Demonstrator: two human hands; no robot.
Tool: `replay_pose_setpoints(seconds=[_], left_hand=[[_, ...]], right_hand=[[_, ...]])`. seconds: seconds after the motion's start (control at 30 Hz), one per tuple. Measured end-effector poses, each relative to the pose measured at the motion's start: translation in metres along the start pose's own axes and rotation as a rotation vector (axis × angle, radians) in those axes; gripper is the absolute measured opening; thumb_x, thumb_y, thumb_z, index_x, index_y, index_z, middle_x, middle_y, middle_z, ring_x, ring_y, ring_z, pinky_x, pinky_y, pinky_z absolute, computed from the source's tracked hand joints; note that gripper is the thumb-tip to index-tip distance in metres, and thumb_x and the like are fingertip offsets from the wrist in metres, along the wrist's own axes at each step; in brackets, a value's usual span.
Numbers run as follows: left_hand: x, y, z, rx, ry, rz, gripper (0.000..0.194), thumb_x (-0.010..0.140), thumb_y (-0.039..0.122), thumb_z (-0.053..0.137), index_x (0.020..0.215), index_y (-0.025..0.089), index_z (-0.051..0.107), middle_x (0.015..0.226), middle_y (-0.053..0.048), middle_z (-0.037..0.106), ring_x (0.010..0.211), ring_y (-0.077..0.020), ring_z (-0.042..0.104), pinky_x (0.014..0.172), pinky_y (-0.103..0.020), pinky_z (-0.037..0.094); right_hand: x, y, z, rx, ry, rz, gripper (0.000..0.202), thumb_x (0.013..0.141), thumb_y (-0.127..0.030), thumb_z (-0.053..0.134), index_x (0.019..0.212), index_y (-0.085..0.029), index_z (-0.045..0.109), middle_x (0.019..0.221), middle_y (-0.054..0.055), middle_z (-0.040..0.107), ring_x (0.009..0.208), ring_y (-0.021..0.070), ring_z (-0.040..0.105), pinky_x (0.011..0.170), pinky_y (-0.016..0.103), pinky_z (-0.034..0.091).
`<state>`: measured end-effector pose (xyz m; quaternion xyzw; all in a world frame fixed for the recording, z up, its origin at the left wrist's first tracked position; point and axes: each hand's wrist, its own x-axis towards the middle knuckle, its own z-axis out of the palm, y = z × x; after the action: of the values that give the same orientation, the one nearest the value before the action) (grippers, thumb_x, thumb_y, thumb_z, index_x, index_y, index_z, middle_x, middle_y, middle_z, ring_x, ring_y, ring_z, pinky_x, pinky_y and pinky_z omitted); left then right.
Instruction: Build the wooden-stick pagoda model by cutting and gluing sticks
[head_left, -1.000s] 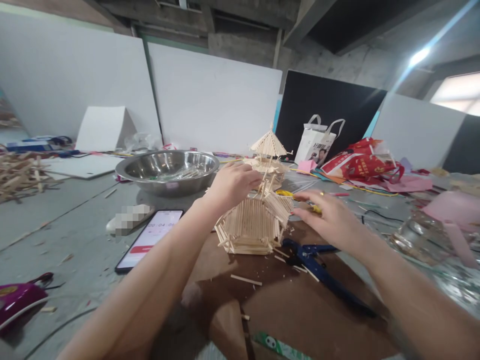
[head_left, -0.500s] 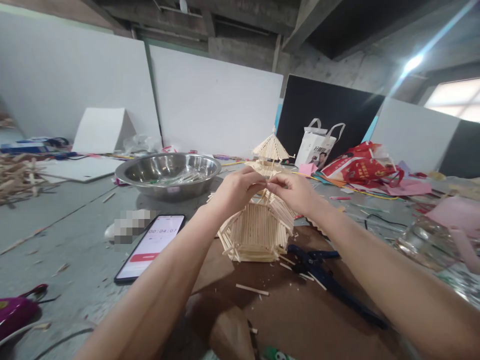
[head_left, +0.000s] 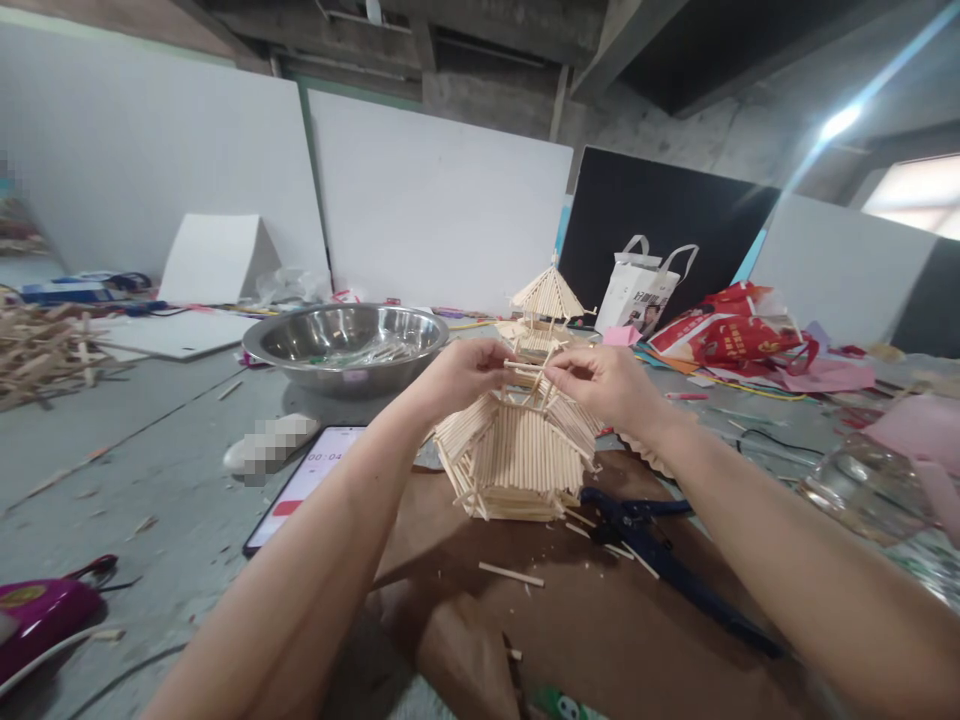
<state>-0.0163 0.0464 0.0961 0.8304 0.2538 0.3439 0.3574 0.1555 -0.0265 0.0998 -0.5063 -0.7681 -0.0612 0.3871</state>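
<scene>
A pagoda-like model of thin wooden sticks (head_left: 525,455) stands on brown paper in the middle, with a pointed stick roof (head_left: 550,293) showing behind my hands. At the top of its lower roof, my left hand (head_left: 471,378) pinches the left end of a short stick (head_left: 525,367). My right hand (head_left: 600,382) is on the other side with thumb and finger closed on a thin slanting stick (head_left: 552,360). The hands are a small distance apart. My fingertips partly cover the joints between the sticks.
Left of the model are a steel bowl (head_left: 346,345), a phone (head_left: 300,490) and a pixelated white object (head_left: 271,447). Dark blue cutters (head_left: 675,575) lie at the right on the paper. A purple tool (head_left: 49,622) is at the lower left, a red bag (head_left: 731,330) at the back right.
My hands, which were together over the model's top, have moved apart, and the short stick between them now shows. The view has shifted slightly.
</scene>
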Motion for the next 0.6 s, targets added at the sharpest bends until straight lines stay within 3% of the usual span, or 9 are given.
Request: replay_pose_setpoints(seconds=[0.23, 0.6], left_hand=[[-0.0035, -0.0003, -0.0052, -0.159, -0.092, -0.013, 0.013, 0.074, 0.023, 0.049, 0.081, 0.014, 0.056, 0.072, -0.002, 0.059, 0.064, -0.0078, 0.051, 0.063, -0.023, 0.04], [0.0022, -0.007, -0.001, -0.134, 0.017, -0.01, 0.019, 0.074, 0.029, 0.051, 0.064, 0.014, 0.058, 0.061, 0.0, 0.055, 0.056, -0.0066, 0.046, 0.058, -0.021, 0.036]], right_hand=[[0.0003, 0.0003, -0.0039, -0.054, -0.036, -0.026, 0.023, 0.075, -0.025, 0.045, 0.068, -0.015, 0.065, 0.059, 0.0, 0.06, 0.052, 0.0078, 0.048, 0.049, 0.021, 0.033], [0.0009, 0.0016, -0.0046, -0.064, -0.058, -0.023, 0.027, 0.077, -0.029, 0.044, 0.072, -0.015, 0.066, 0.062, 0.001, 0.061, 0.056, 0.0088, 0.05, 0.052, 0.022, 0.035]])
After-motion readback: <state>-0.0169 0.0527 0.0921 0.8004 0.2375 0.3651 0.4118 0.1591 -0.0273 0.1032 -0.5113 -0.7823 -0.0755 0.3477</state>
